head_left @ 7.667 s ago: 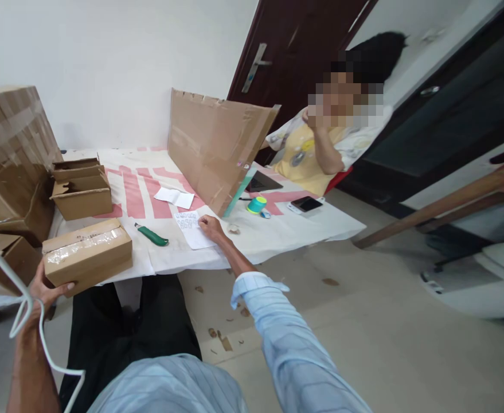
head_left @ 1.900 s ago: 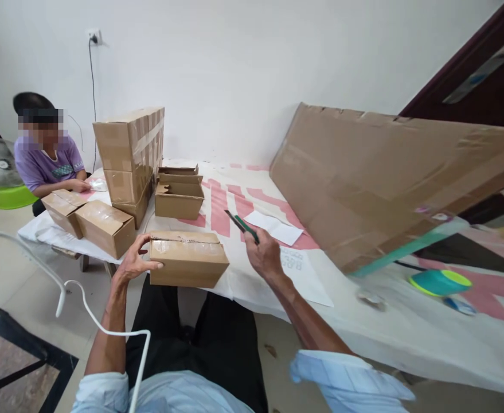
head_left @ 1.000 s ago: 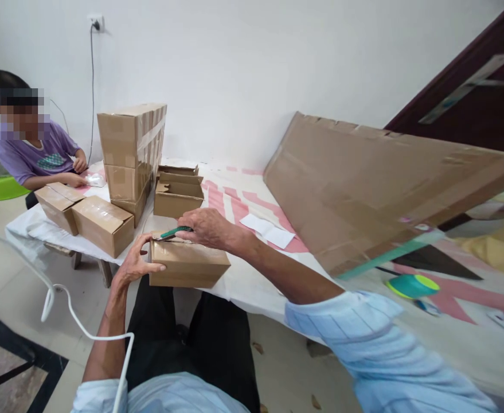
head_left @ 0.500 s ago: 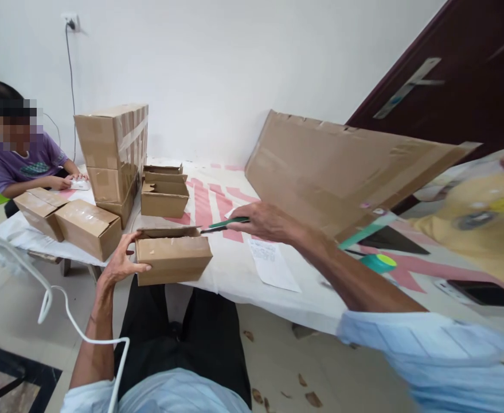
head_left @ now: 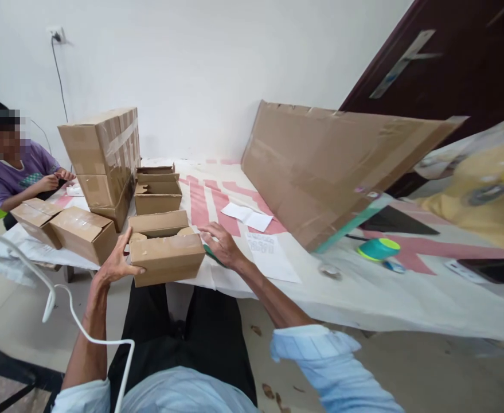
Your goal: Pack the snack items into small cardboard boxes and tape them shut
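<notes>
A small cardboard box (head_left: 165, 253) sits at the near edge of the cloth-covered table (head_left: 363, 298), and its top flaps stand open. My left hand (head_left: 114, 262) grips the box's left end, thumb on the front and fingers up the side. My right hand (head_left: 221, 244) lies on the table just right of the box. Its fingers are curled over a green utility knife (head_left: 210, 254), most of which is hidden beneath the hand. A printed sheet of paper (head_left: 268, 255) lies just right of that hand.
Behind are two open small boxes (head_left: 157, 192), a tall taped stack (head_left: 101, 152) and taped boxes (head_left: 79, 232) at left. A person in purple (head_left: 2, 172) sits far left. A large cardboard sheet (head_left: 320, 166) leans across the table. At right are a teal roll (head_left: 378, 248) and a phone (head_left: 492, 269).
My right hand drew the knife along the box's taped top, swung it out to the right, then brought it down to the table beside the box. The box's flaps now stand open.
</notes>
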A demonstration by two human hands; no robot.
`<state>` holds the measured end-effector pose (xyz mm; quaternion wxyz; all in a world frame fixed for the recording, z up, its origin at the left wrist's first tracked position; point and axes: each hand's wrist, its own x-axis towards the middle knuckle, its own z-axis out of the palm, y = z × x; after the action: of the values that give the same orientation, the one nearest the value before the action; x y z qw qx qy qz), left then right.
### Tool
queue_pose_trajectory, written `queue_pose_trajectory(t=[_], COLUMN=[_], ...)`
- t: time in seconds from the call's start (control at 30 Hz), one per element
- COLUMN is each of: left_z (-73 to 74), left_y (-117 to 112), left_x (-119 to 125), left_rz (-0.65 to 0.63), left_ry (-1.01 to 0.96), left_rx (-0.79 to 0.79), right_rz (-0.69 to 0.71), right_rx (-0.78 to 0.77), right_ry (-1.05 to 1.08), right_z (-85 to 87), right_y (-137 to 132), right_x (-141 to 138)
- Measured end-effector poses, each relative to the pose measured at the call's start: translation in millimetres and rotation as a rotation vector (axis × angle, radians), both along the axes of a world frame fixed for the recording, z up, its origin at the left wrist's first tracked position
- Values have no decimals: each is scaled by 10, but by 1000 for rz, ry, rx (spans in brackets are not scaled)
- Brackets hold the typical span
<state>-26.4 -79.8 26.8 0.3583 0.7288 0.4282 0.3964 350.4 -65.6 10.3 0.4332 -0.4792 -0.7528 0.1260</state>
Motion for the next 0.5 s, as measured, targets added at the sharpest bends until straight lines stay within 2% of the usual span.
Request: queue_pose_trajectory(t=[0.1, 0.17, 0.23, 0.33, 0.43, 0.5], left_z=[12, 6, -8, -30, -34, -26], left_y=[-20, -23, -19, -11, -15, -29], left_x=[-2, -11, -18, -14, 7, 23], left_rz=[3, 3, 2, -18, -22, -18], left_ry=[-3, -16, -32, -37, -28, -13], left_rx=[-32, -34, -27, -14, -2, 1], right_rz=[183, 229, 227, 255, 314, 322], right_rx=[10, 48, 152, 285, 268, 194], right_ry=[-101, -150, -191, -306, -346, -302], right_z=[382, 501, 504, 392, 326, 368], right_y=[6, -99, -294, -647, -839, -792], right_x=[-224, -347, -426, -466, -472, -485])
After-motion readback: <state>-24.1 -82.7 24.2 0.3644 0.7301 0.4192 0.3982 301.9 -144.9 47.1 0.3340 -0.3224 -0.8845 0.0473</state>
